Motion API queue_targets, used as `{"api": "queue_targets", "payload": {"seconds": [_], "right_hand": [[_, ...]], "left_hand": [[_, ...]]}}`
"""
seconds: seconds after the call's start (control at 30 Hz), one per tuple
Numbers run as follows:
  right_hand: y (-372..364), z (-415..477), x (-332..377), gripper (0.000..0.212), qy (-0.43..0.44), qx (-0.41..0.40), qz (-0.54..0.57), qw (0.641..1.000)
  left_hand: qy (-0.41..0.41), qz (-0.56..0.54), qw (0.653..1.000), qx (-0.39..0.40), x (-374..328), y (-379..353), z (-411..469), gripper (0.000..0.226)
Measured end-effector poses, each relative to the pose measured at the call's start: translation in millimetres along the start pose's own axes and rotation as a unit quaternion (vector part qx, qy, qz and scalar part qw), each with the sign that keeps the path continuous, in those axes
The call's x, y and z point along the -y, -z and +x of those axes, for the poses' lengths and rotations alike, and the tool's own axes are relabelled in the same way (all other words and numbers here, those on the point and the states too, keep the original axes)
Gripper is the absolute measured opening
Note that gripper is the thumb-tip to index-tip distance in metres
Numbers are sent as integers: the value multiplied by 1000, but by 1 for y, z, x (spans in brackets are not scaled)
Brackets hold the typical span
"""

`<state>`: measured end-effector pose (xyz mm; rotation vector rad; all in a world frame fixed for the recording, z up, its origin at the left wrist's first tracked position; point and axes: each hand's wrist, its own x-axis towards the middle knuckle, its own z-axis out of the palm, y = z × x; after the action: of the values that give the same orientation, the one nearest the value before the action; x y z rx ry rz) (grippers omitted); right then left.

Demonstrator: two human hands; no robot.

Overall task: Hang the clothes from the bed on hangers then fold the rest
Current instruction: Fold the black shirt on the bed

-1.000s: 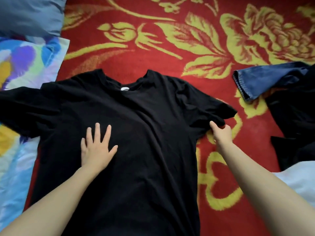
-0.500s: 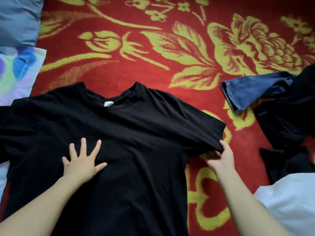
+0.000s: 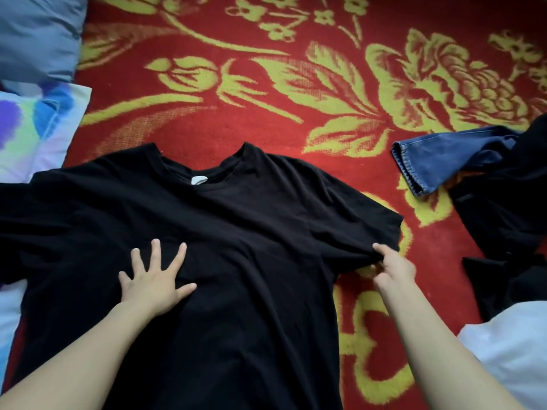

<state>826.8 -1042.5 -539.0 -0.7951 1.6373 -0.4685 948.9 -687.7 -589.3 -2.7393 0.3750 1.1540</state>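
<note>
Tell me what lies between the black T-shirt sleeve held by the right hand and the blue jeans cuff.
In the head view, only a bare strip of the red floral blanket separates the sleeve from the jeans cuff.

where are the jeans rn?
Head view, right side: the jeans lie on the red blanket, cuff pointing left, with the other end hidden by a dark clothes pile. They lie apart from the T-shirt sleeve pinched by the right hand.

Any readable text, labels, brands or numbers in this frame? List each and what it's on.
None readable.
White neck tag inside the collar of the black T-shirt: too small and blurred to read.
Red blanket: floral pattern only, no lettering.
</note>
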Motion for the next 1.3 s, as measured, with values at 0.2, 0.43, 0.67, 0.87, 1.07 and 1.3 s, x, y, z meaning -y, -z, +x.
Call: {"api": "queue_targets", "payload": {"seconds": [0.2, 0.43, 0.67, 0.87, 1.07, 1.3], "right_hand": [[-33, -90, -20, 23, 556, 95, -256, 785], [-36, -135, -123, 77, 500, 361, -690, 380], [-30, -117, -138, 65, 391, 257, -798, 379], [-69, -142, -129, 63, 474, 182, -744, 435], [-117, -174, -146, 57, 387, 198, -742, 510], [-185, -237, -178, 44, 478, 321, -651, 495]], "left_hand": [[-38, -103, 994, -27, 11, -1, -7, 76], [-78, -224, 961, -146, 77, -4, -41, 62], [-6, -221, 943, -251, 134, 7, -46, 60], [46, -223, 923, -309, 184, 18, -43, 59], [124, -246, 912, -303, 229, 48, -24, 65], [111, -496, 791, -341, 256, 68, 6, 77]]}}
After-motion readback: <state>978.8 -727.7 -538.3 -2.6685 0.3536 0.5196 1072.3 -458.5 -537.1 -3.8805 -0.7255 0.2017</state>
